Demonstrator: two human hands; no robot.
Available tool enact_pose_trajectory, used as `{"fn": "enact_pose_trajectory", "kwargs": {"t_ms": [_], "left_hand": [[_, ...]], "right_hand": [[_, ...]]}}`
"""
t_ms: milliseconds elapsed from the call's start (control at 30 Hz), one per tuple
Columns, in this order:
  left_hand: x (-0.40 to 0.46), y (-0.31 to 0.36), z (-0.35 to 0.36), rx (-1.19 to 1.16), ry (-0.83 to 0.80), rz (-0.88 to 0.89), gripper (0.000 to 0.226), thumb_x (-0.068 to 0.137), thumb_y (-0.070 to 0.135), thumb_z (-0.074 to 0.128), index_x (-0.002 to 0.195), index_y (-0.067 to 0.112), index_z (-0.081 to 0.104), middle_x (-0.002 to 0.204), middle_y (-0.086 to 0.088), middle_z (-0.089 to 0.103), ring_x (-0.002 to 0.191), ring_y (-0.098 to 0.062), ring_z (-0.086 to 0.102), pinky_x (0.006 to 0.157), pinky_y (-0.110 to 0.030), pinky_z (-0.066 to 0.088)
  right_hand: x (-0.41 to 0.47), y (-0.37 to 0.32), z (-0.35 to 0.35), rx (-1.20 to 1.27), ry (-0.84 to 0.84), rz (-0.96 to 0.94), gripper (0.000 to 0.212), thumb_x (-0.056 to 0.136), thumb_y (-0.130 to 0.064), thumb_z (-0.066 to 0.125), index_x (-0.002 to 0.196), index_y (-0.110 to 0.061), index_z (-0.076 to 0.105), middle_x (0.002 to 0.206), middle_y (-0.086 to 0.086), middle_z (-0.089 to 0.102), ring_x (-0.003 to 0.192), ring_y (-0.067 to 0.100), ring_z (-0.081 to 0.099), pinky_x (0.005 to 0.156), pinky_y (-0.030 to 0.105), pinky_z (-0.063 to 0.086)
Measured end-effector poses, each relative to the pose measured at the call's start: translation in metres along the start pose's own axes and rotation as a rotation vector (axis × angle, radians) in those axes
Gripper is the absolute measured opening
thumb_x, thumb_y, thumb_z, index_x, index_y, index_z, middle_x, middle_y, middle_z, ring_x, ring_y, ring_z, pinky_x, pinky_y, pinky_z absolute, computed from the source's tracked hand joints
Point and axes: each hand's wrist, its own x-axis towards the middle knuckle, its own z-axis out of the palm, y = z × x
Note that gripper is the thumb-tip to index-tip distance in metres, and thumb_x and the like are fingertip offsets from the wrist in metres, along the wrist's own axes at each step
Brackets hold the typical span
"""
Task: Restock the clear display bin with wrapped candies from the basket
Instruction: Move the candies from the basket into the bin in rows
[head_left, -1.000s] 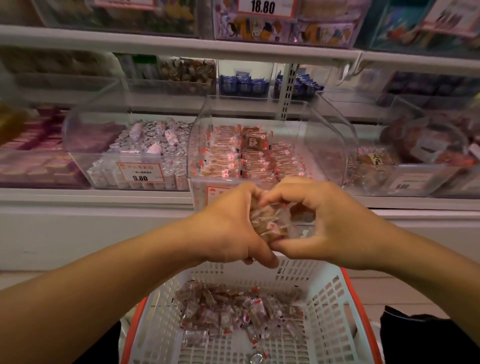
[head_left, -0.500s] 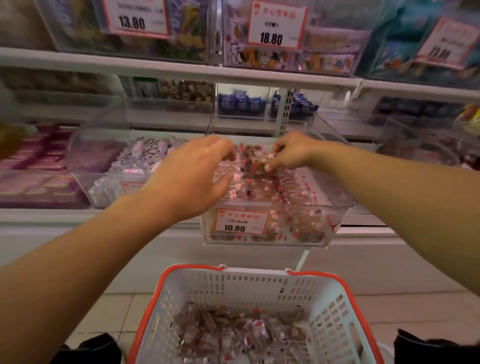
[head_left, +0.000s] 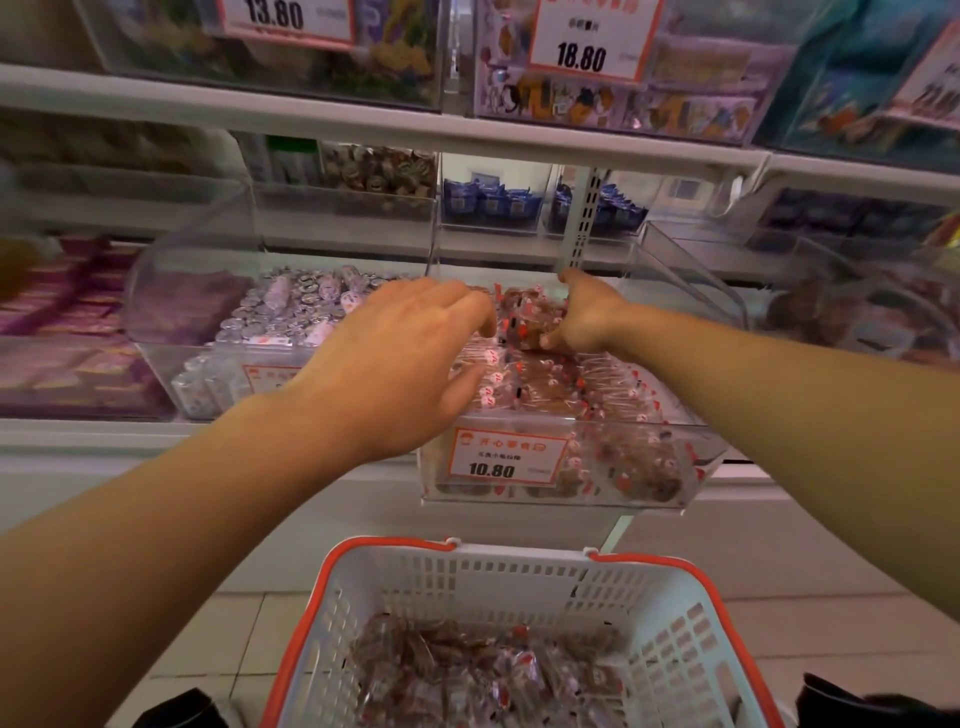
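The clear display bin (head_left: 649, 470) with a 10.80 price tag sits on the shelf edge straight ahead, filled with brown wrapped candies (head_left: 550, 379) in clear red-printed wrappers. Both of my hands reach over it. My left hand (head_left: 395, 358) is flat, fingers stretched out, their tips touching a small heap of candies (head_left: 530, 317) on top of the rows. My right hand (head_left: 587, 312) curls around that heap from the right, thumb raised. Below, the white basket with an orange rim (head_left: 519, 553) holds more of the same candies (head_left: 467, 670).
A neighbouring clear bin (head_left: 208, 322) with silver-wrapped sweets stands to the left, another clear bin (head_left: 810, 312) to the right. A shelf (head_left: 467, 135) with price-tagged boxes overhangs above. A slotted metal upright (head_left: 584, 218) rises just behind my right hand. Tiled floor lies beside the basket.
Both hands carried a handful of candies up from above the basket into the bin. The left hand has opened flat; the right hand stays curled on the heap.
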Motion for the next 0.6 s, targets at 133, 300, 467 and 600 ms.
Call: {"fn": "enact_pose_trajectory", "kwargs": {"t_ms": [133,300,467,600], "left_hand": [[0.0,-0.001,0.001,-0.01,0.012,0.006,0.031,0.088,0.038,0.06,0.117,0.028,0.055,0.116,0.006,0.062,0.109,-0.017,0.056,0.097,-0.035,0.042],[0.0,-0.002,0.002,-0.017,0.01,0.017,0.029,0.089,0.038,0.058,0.116,0.028,0.055,0.115,0.006,0.063,0.108,-0.017,0.056,0.099,-0.036,0.041],[0.001,-0.002,0.004,-0.017,0.005,0.021,0.029,0.09,0.04,0.057,0.117,0.029,0.055,0.116,0.007,0.063,0.11,-0.017,0.056,0.101,-0.036,0.037],[0.002,-0.003,0.005,-0.015,-0.003,0.031,0.029,0.09,0.039,0.055,0.117,0.029,0.055,0.116,0.006,0.063,0.109,-0.018,0.055,0.101,-0.034,0.034]], "right_hand": [[0.003,-0.006,0.012,-0.098,-0.022,-0.037,0.054,0.092,-0.003,0.066,0.139,-0.002,0.041,0.137,0.02,0.052,0.122,0.033,0.054,0.101,0.041,0.048],[0.01,-0.006,0.011,-0.199,-0.069,-0.148,0.071,0.098,0.002,0.05,0.158,-0.008,0.013,0.166,0.013,0.003,0.135,0.034,0.042,0.101,0.034,0.047],[0.023,0.004,0.019,-0.38,-0.21,-0.231,0.072,0.103,-0.015,0.041,0.16,-0.02,-0.003,0.167,0.007,-0.007,0.153,0.031,0.007,0.124,0.041,0.013],[0.029,0.005,0.019,-0.597,-0.158,-0.309,0.07,0.105,-0.05,0.029,0.159,-0.023,-0.005,0.167,0.002,-0.009,0.153,0.029,-0.013,0.124,0.051,0.002]]}}
